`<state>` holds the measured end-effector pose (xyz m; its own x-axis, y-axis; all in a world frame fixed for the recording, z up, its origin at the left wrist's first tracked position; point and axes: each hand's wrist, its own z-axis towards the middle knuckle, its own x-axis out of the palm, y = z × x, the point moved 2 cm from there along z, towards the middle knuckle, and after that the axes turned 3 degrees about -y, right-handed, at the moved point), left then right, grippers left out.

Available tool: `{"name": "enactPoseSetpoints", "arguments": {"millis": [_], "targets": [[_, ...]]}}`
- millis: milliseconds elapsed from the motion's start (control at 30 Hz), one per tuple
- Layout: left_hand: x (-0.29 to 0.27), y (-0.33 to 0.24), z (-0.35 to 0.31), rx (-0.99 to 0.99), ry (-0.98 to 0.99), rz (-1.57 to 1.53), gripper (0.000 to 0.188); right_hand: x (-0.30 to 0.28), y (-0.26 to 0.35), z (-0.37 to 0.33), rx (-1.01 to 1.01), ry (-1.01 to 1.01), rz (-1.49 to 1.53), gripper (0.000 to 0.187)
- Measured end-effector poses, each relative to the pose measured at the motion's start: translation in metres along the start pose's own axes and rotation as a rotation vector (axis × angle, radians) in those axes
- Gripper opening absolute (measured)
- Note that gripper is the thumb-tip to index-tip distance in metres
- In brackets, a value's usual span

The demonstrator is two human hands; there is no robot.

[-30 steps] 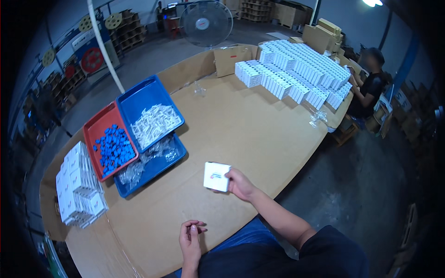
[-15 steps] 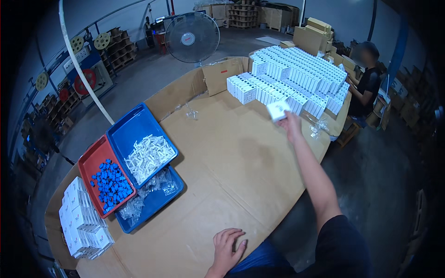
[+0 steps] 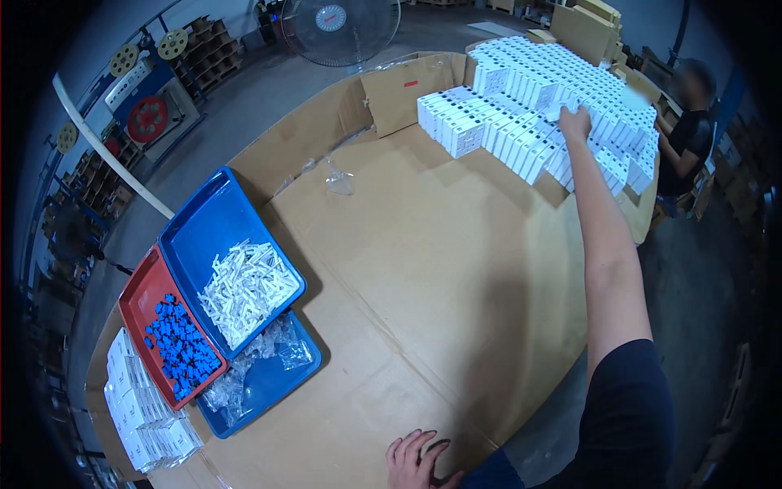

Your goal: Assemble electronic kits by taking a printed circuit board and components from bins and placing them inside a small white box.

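My right arm stretches far across the cardboard-covered table. My right hand (image 3: 575, 122) is closed on a small flat white box (image 3: 557, 110), held at the large block of white boxes (image 3: 505, 134) standing in tight rows. Whether the held box touches the others cannot be made out. At the near edge of the table lies my left hand (image 3: 417, 463), holding nothing, its fingers bent and apart.
On the left, a blue tray (image 3: 191, 228) holds white plastic pieces. A red tray (image 3: 134, 285) with blue parts overlaps a lower blue tray (image 3: 305, 371) of clear bags. Flat white packs (image 3: 138, 407) are piled alongside. A person (image 3: 688, 138) sits at the far right.
My right hand has carried the white box farther away, from in front of the rows to over them. My left hand stays at the near edge. The whole view has shifted.
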<state>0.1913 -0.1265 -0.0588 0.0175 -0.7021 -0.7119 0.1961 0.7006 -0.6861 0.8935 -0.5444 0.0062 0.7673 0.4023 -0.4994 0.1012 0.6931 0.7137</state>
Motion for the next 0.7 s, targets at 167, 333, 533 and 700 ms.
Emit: {"name": "enactPoseSetpoints", "arguments": {"millis": [167,333,533,700], "targets": [[0.003,0.004,-0.002,-0.051,0.036,0.024,0.072,0.020,0.029,-0.026,-0.128,-0.007,-0.127,0.060],[0.005,0.006,-0.001,-0.041,0.045,0.032,0.076,0.036,0.033,-0.019,-0.177,0.038,0.001,0.064],[0.006,0.007,0.001,-0.041,0.048,0.051,0.081,0.051,0.035,-0.009,-0.126,0.030,-0.130,0.068],[0.005,0.008,0.001,-0.036,0.061,0.057,0.080,0.057,0.030,-0.009,-0.089,0.036,-0.076,0.064]]}}
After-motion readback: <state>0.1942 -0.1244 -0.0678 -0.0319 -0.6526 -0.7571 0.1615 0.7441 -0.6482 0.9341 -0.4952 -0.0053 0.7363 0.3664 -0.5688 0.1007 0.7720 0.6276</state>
